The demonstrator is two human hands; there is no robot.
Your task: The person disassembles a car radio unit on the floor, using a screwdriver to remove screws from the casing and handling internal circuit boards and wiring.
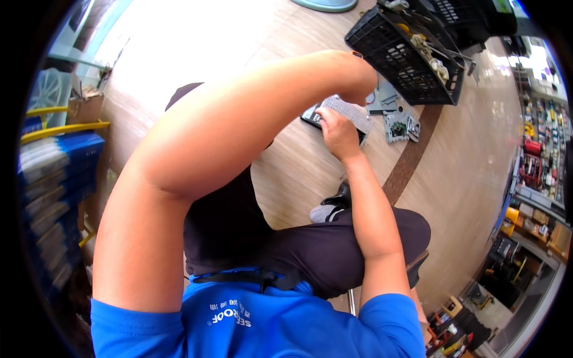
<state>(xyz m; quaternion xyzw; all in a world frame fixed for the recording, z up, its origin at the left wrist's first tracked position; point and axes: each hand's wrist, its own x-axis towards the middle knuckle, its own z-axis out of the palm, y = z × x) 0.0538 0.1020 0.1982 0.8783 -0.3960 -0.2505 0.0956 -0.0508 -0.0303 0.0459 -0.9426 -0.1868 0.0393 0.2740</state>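
The right hand (341, 132) is clamped on the near edge of a keyboard assembly (351, 112), its thumb over the upper face. The assembly, pale-keyed with a dark border, lies just above the middle of the view, beyond the knees. The left hand (362, 86) is bent down at its far side, largely masked by its own wrist; whether its fingers are apart or together cannot be told. Just to the right, on the pale tiled floor (459, 173), lie a flat grey panel (382, 96) and a silvery metal component (401, 126) with a green circuit board.

Beyond these stands a black lattice-walled crate (391, 55), tilted in view, containing jumbled cream-coloured parts (439, 67), yellow pieces and metal rods. A light-blue round vessel (326, 5) is cut by the upper margin, its contents out of view. At left, a brown cardboard box (85, 111) stands above blue-and-white stacked goods (57, 179) beside yellow rails. At far right, shelving (540, 149) carries many small, mixed items.
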